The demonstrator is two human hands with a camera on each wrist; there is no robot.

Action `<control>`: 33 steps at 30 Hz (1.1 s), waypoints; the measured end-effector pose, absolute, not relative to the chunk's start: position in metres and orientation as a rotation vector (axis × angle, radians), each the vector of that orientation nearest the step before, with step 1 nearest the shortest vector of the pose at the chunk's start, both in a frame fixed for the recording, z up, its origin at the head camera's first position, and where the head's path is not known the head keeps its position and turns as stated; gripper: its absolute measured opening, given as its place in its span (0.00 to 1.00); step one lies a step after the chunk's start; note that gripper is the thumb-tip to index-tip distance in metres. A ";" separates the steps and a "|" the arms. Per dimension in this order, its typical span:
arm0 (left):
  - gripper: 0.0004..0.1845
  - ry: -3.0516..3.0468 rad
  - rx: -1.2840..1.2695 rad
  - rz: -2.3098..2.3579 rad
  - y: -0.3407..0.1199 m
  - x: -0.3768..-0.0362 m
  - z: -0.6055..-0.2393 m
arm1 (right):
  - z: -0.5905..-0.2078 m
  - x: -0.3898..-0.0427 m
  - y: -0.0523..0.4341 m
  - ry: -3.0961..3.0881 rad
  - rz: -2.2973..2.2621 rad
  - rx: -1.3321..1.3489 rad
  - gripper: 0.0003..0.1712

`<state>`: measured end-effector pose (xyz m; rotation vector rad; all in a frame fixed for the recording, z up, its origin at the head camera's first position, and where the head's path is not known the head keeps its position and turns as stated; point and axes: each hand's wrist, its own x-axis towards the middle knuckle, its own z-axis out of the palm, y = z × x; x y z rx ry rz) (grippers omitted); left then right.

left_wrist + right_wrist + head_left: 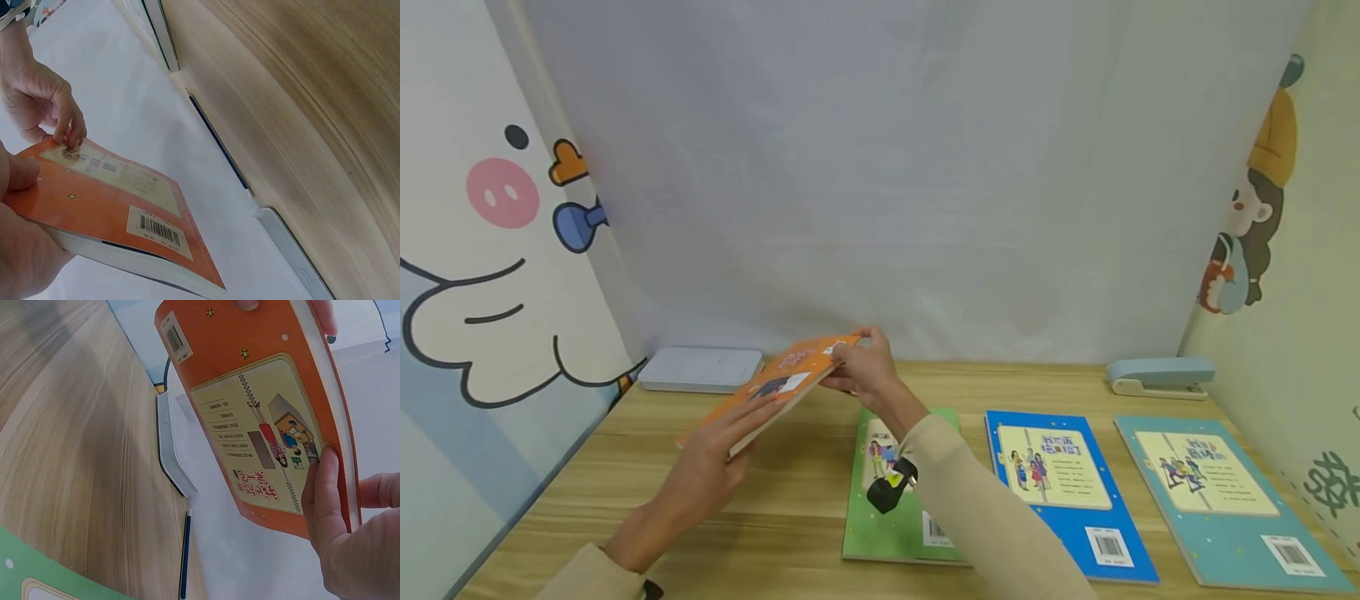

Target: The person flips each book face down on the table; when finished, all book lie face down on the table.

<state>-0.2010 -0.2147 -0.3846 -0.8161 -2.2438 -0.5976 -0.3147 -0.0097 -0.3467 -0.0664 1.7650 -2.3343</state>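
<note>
Orange book [782,379] up off the wooden table [775,517], held tilted in the air over the left half of the desk, back cover with its barcode facing up. Left hand [711,467] gripping the near end, thumb on the cover and palm underneath, plain in the left wrist view [22,172]. Right hand [865,367] pinching the far corner, fingers curled onto the cover's edge, thumb against the illustrated panel in the right wrist view [325,487]. Both hands closed on the same book, one at each end.

Down on the table, lying flat in a row: green book [887,508] just under the right forearm, blue book [1063,492] beside it, teal book [1217,500] farthest right, all back covers up with barcodes near the front edge. Pale flat tray [700,368] against the back curtain at left, behind the raised book. Light blue stapler [1159,375] at back right, well apart from the hands.
</note>
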 end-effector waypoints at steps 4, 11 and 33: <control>0.40 -2.191 -0.790 -0.601 -0.213 -0.202 -0.386 | -0.346 -0.314 -0.009 1.809 -2.314 -0.093 0.25; 0.37 -2.113 -0.779 -0.616 -0.208 -0.206 -0.387 | -0.345 -0.316 -0.005 1.858 -2.296 -0.124 0.25; 0.35 -2.020 -0.712 -0.681 -0.206 -0.213 -0.376 | -0.354 -0.317 0.003 1.623 -2.328 -0.200 0.36</control>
